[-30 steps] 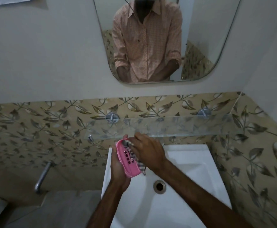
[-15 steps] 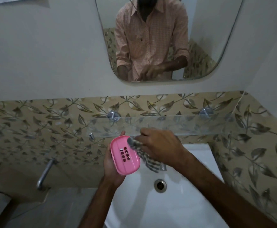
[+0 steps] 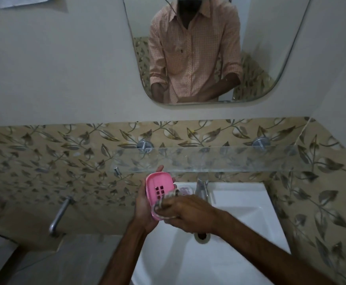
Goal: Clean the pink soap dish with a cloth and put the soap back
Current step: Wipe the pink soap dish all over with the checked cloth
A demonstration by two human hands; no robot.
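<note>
Cupping the pink oval plastic soap dish point(image 3: 159, 193) from behind, your left hand point(image 3: 145, 208) holds it at the centre of the frame, tilted so its hollow with the small square drain holes faces you; the thumb tip shows above the dish's upper rim and the fingers wrap its back. Your right hand point(image 3: 190, 214) is closed around a bunched grey-and-white striped cloth point(image 3: 169, 202), pressing it into the lower end of the dish. Both hands hang above the white ceramic basin point(image 3: 250, 223), near its back left corner. Just behind the cloth, beside the chrome tap point(image 3: 202, 188), something pale and pinkish sits on the basin ledge; you cannot tell from here whether it is the soap.
</note>
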